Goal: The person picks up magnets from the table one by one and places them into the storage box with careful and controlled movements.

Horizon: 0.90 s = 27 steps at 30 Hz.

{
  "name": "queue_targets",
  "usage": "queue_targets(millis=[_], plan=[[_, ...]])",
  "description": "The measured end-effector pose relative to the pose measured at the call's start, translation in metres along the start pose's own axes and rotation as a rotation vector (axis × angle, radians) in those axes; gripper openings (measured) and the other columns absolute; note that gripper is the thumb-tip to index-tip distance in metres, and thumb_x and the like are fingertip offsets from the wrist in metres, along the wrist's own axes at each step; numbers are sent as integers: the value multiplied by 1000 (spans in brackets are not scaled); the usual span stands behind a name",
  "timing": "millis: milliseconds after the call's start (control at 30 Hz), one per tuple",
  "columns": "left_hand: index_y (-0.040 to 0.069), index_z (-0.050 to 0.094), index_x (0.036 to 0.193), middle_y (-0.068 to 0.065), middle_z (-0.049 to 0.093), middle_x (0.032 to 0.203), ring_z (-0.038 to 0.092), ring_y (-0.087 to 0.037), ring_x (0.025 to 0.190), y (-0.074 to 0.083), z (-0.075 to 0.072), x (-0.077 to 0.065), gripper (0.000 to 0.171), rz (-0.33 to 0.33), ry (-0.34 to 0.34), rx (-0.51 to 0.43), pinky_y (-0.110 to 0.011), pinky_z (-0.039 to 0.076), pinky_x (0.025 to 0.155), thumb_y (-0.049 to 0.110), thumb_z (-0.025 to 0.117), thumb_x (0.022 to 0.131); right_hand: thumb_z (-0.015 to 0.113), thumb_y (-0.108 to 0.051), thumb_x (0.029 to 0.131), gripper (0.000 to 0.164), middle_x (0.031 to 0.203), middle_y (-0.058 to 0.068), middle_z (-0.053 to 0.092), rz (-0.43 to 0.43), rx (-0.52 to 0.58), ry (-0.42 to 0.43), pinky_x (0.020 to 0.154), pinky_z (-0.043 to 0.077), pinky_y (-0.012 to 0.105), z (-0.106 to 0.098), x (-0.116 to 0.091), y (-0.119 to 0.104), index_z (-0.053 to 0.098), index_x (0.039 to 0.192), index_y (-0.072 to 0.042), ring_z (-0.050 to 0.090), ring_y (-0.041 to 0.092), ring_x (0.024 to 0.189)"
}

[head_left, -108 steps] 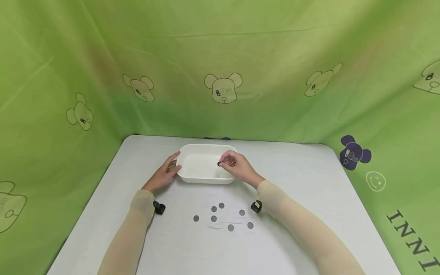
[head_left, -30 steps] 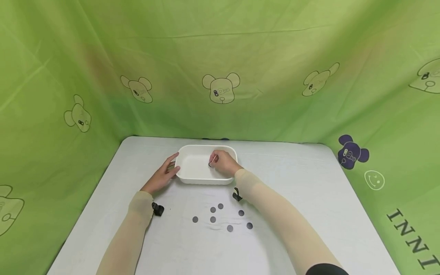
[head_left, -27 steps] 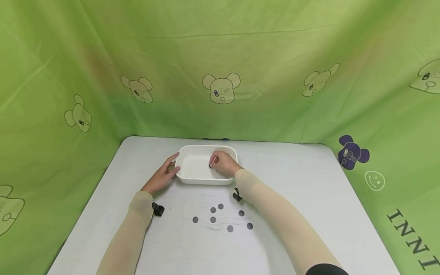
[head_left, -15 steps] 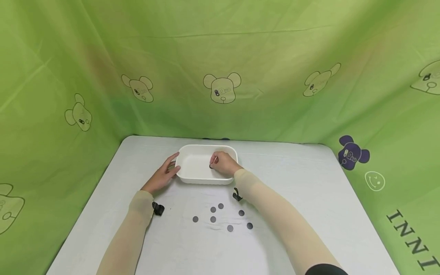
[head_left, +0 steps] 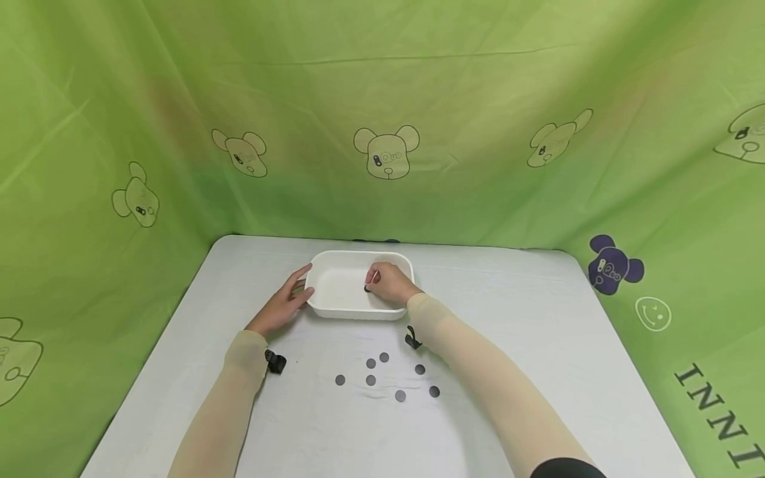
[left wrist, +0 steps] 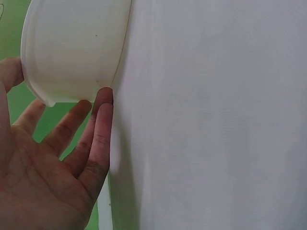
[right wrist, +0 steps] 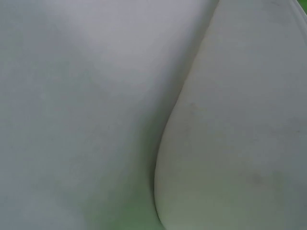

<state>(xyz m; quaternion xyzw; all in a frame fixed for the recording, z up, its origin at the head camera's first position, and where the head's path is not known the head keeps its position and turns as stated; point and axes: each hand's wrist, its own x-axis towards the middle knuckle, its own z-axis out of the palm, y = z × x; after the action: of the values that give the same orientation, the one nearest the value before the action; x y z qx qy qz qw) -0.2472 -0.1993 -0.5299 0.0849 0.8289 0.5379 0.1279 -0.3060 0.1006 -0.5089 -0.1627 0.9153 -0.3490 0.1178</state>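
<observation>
A white plastic basin (head_left: 335,289) stands toward the back of the table. My left hand (head_left: 283,307) is spread at its left end; the left wrist view shows fairly straight fingers (left wrist: 101,129) with their tips against the end wall and the thumb at the rim. Inside the right half of the basin, my right hand (head_left: 390,284) pinches a small dark disc (head_left: 367,289) between thumb and fingers, low near the floor of the basin. Much of that disc is hidden by the fingertips. The right wrist view holds only the basin's outer wall (right wrist: 230,134) and tabletop, no hand.
Several flat grey discs, one of them a grey disc (head_left: 400,396), lie scattered on the white table (head_left: 323,431) in front of the basin. Black wrist cameras hang by both sleeves, such as the left camera (head_left: 275,362). A green printed cloth (head_left: 466,199) surrounds the table.
Since the oldest frame, my right hand has moved left and down into the basin with the dark disc. Over the last second both hands stay nearly still. The discs on the table have not moved.
</observation>
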Motion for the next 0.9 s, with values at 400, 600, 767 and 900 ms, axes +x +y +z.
queue_targets(millis=[400, 600, 767, 900], plan=[[39, 21, 172, -20, 39, 169, 55, -41, 144, -2, -1, 0, 69, -15, 15, 30, -53, 50, 115, 40, 56, 113, 70, -12, 104, 4, 98, 7, 68, -22, 31, 44, 83, 55, 35, 0, -3, -3, 69, 105, -8, 62, 20, 89], [38, 21, 172, -21, 39, 169, 54, -42, 144, -4, -1, 2, 70, -9, 16, 22, -53, 51, 114, 44, 57, 112, 66, -14, 106, 7, 97, 5, 69, -85, 43, 115, 80, 55, 34, 0, -5, -3, 68, 110, -10, 62, 19, 86], [33, 19, 173, -24, 37, 169, 52, -45, 144, -3, 0, 0, 71, -5, 13, 15, -55, 50, 115, 41, 56, 113, 66, -15, 106, 13, 97, 4, 69, -130, 39, 144, 79, 54, 34, -1, -8, -2, 68, 118, -9, 61, 18, 85], [37, 20, 173, -22, 39, 169, 54, -43, 143, -3, 0, 1, 70, -8, 11, 33, -52, 51, 114, 44, 56, 113, 66, -16, 106, 19, 97, 4, 69, -165, 35, 153, 78, 53, 33, -6, -15, -5, 67, 124, -8, 60, 18, 84]])
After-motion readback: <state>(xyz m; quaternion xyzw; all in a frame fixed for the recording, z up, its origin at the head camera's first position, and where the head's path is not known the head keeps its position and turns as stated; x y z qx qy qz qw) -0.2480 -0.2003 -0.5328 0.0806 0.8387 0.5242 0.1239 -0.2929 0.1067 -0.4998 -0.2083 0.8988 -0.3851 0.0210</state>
